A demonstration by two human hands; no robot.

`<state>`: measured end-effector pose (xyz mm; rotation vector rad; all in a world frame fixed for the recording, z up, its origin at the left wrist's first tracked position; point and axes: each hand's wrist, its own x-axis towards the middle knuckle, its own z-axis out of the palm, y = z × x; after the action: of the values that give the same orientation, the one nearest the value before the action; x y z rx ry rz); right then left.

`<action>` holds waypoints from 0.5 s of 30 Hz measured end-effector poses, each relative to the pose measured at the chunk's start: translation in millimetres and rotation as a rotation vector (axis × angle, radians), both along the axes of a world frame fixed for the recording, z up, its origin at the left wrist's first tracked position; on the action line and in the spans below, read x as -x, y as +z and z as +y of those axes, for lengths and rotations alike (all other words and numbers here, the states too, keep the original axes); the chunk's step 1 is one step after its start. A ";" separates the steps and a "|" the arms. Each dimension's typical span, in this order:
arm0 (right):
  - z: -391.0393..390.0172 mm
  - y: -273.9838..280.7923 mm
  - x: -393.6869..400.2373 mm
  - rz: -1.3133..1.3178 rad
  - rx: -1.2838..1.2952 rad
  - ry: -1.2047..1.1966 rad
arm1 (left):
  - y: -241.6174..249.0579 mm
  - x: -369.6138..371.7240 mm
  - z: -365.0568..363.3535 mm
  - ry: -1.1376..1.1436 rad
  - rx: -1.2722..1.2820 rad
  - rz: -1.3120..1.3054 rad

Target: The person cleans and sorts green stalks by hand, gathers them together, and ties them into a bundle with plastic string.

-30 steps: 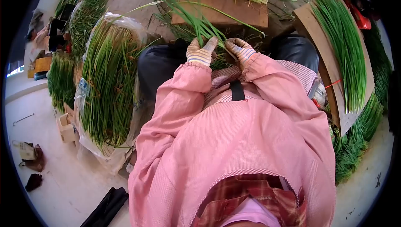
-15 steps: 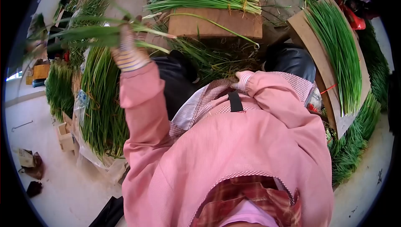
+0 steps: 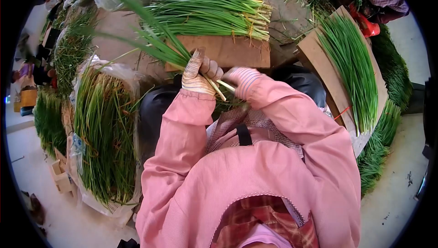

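Observation:
My left hand (image 3: pixel 200 72), in a striped glove, is wrapped round a small bunch of long green stalks (image 3: pixel 166 49). Their leaves fan out to the upper left and the pale ends stick out below the fist. Close beside it, my right hand (image 3: pixel 242 80), also in a striped glove, is at the pale ends; motion smears its fingers. Beyond both hands, a thick pile of green stalks (image 3: pixel 205 13) lies across a wooden board (image 3: pixel 219 52).
On the right, a slanted board (image 3: pixel 326 70) bears another layer of stalks (image 3: pixel 349 70). A plastic-lined basket (image 3: pixel 107 209) of stalks stands at the left. More bundles (image 3: pixel 392 70) lie at the far right. Parts of other people (image 3: pixel 27 72) show at the far left.
My left hand has come in from the upper left with the stalks, toward the middle. My right hand has risen from my lap to meet it. The view has shifted slightly.

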<state>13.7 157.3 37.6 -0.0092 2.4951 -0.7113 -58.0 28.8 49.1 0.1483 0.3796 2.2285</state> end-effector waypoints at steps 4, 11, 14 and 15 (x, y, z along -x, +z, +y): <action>81.4 -13.6 -8.7 0.723 -0.364 -0.591 | -10.8 6.7 9.7 0.111 0.202 -0.133; 129.6 -17.5 9.5 0.367 -0.552 -0.449 | -47.5 14.0 13.8 0.017 0.204 -0.197; 137.5 20.0 17.5 0.310 -0.517 -0.340 | -32.7 16.6 10.5 0.137 0.397 -0.150; 130.5 41.2 16.2 0.394 -0.466 -0.369 | -32.4 17.8 8.2 0.146 0.395 -0.151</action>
<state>-2.4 287.8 78.8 0.5393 3.0278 -0.2596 -75.8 36.9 16.6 -0.2643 0.7555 2.2408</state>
